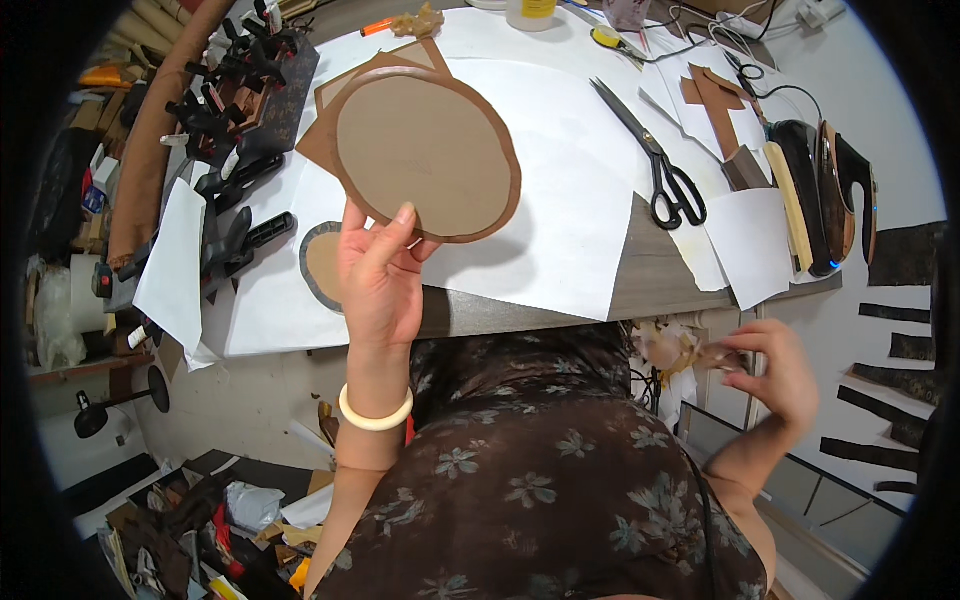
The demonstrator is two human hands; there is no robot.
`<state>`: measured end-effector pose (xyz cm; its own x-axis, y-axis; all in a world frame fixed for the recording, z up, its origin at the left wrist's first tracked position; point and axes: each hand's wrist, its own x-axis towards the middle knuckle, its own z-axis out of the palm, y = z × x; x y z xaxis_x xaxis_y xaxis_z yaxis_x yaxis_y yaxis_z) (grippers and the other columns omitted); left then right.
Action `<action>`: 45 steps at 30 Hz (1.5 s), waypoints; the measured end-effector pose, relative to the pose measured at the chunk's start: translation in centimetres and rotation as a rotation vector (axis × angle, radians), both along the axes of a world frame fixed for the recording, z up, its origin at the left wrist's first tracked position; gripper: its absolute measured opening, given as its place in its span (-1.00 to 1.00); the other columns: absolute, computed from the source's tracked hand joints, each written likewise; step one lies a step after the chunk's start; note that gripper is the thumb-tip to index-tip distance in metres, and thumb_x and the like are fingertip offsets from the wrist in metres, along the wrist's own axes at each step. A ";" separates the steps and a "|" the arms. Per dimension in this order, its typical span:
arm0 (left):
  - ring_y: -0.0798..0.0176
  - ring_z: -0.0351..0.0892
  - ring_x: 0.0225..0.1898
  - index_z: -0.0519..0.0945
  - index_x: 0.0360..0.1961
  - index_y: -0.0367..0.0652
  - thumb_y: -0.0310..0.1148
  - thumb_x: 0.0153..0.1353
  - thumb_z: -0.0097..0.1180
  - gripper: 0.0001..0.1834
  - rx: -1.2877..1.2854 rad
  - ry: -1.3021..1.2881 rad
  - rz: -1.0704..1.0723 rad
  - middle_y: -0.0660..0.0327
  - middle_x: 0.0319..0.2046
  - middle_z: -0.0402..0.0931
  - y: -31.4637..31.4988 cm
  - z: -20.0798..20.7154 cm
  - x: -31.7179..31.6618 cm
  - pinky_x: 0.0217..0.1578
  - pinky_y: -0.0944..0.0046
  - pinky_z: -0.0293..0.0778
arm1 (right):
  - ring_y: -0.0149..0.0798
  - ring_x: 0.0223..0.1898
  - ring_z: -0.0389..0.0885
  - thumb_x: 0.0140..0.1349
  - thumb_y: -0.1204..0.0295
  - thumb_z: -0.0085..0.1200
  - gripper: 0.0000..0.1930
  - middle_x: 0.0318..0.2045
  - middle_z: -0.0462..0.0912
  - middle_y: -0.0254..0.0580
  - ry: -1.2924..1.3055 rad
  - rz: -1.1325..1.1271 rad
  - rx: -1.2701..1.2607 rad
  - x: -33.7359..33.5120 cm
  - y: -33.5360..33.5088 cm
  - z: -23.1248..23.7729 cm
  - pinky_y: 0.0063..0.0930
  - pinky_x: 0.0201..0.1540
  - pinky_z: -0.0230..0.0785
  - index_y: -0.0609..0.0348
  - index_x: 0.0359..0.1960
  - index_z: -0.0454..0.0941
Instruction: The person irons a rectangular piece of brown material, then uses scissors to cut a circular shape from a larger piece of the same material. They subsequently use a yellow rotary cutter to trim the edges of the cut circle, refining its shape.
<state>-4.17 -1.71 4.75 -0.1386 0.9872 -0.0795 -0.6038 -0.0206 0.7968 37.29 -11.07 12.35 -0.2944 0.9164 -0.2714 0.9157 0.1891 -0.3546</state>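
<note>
My left hand (385, 270) grips the lower edge of an oval panel (425, 155), thumb on top. The panel has a beige middle and a brown border, and it is held above the white paper on the table. A smaller beige oval with a dark grey rim (322, 265) lies beside my left wrist, partly hidden by it. My right hand (778, 372) is off the table's front edge at the right, its fingers curled in a pinch. Close to those fingertips is a crumpled yellowish, translucent clump (668, 345). What the fingers hold is blurred.
Large black scissors (655, 155) lie open-bladed at the right of the table. Beyond them stand an iron (845, 195) and brown strips (718, 110). Brown flat pieces (325, 130) lie behind the panel. Black-handled tools (235, 165) crowd the left side. An orange marker (377, 28) lies at the back.
</note>
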 end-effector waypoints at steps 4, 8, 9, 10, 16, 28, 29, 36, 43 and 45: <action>0.23 0.61 -0.13 0.29 0.23 -0.19 -0.53 0.27 0.02 -0.51 0.034 0.047 -0.076 0.09 -0.07 0.57 0.3 -0.3 1.9 -0.10 0.17 0.57 | -0.07 -0.03 0.56 -0.13 0.31 0.41 -0.38 -0.03 0.58 -0.09 -0.106 -0.047 0.252 -0.1 -1.1 2.1 -0.30 0.02 0.40 0.15 0.07 0.56; 0.26 0.63 -0.10 0.27 0.23 -0.21 -0.56 0.29 0.03 -0.52 0.070 0.036 -0.204 0.08 -0.07 0.59 -0.1 -0.1 4.3 -0.14 0.17 0.61 | -0.37 -0.23 0.57 0.09 0.49 0.21 -0.53 -0.13 0.61 -0.16 0.727 -0.383 0.239 -7.0 3.8 -1.7 -0.57 -0.16 0.47 0.23 0.10 0.52; 0.26 0.63 -0.10 0.28 0.22 -0.22 -0.57 0.29 0.03 -0.53 0.068 0.039 -0.236 0.06 -0.07 0.58 -0.2 -0.1 4.9 -0.14 0.16 0.61 | -0.40 -0.24 0.55 0.15 0.51 0.14 -0.53 -0.13 0.61 -0.18 0.972 -0.417 0.205 -9.7 5.2 -2.6 -0.54 -0.15 0.48 0.23 0.15 0.45; 0.25 0.61 -0.07 0.31 0.19 -0.30 -0.57 0.29 0.04 -0.56 0.075 0.041 -0.264 0.04 -0.04 0.57 -0.5 0.3 5.4 -0.09 0.18 0.59 | -0.42 -0.22 0.55 0.14 0.49 0.20 -0.47 -0.15 0.60 -0.19 1.093 -0.298 0.189 -11.4 6.6 -4.4 -0.56 -0.17 0.49 0.24 0.18 0.40; 0.25 0.52 0.04 0.43 0.10 -0.34 -0.52 0.27 0.10 -0.63 0.006 0.087 -0.189 0.10 0.02 0.53 -1.8 -1.9 5.8 0.10 0.21 0.41 | -0.55 -0.35 0.54 0.20 0.49 0.24 -0.80 -0.36 0.61 -0.33 1.600 -0.280 -0.149 -19.1 10.6 -9.6 -0.67 -0.29 0.45 0.30 -0.19 0.55; 0.25 0.53 0.03 0.41 0.13 -0.28 -0.47 0.30 0.10 -0.61 -0.175 -0.007 -0.052 0.17 0.02 0.52 2.4 -1.4 4.9 0.02 0.19 0.49 | 0.05 0.01 0.43 0.16 0.31 0.18 -0.69 -0.10 0.50 -0.06 -0.048 -0.182 1.227 -4.8 41.7 -1.8 -0.10 0.05 0.37 0.04 -0.05 0.59; 0.25 0.53 0.03 0.40 0.13 -0.28 -0.46 0.30 0.10 -0.61 -0.194 -0.017 -0.044 0.16 0.02 0.52 2.4 -1.3 4.6 0.02 0.19 0.49 | 0.10 0.05 0.41 0.20 0.17 0.15 -0.60 -0.04 0.48 0.02 -0.243 -0.227 1.130 -4.7 44.1 -1.2 -0.11 0.06 0.39 -0.03 0.05 0.53; 0.25 0.51 0.06 0.38 0.16 -0.27 -0.41 0.33 0.06 -0.61 -0.206 -0.209 0.028 0.15 0.08 0.48 3.6 -0.1 2.9 0.05 0.19 0.50 | 0.17 -0.19 0.63 0.14 0.17 0.23 -0.58 -0.31 0.64 0.27 -0.409 0.042 0.535 -2.1 53.9 -0.3 -0.05 -0.13 0.45 0.41 -0.32 0.62; 0.29 0.51 0.07 0.41 0.13 -0.21 -0.46 0.29 0.09 -0.62 -0.037 -0.240 0.041 0.21 0.05 0.50 3.6 1.8 0.6 0.08 0.24 0.48 | 0.05 -0.25 0.67 0.23 0.02 0.04 -0.54 -0.35 0.69 0.07 -0.313 -0.107 0.783 -2.0 52.2 9.4 -0.13 -0.13 0.46 0.23 -0.21 0.67; 0.31 0.52 0.05 0.42 0.12 -0.20 -0.48 0.26 0.11 -0.61 0.011 -0.213 0.026 0.23 0.02 0.52 3.7 2.6 0.7 0.06 0.25 0.48 | 0.03 -0.25 0.67 0.24 -0.03 0.01 -0.50 -0.37 0.70 0.04 -0.226 -0.246 0.915 1.3 51.1 12.4 -0.17 -0.13 0.45 0.20 -0.20 0.68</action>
<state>-3.42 1.96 7.39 -0.1448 0.9845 -0.0992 -0.7578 -0.0458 0.6509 38.60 40.08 24.70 -0.0948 0.8302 0.5493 0.9949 0.0985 0.0227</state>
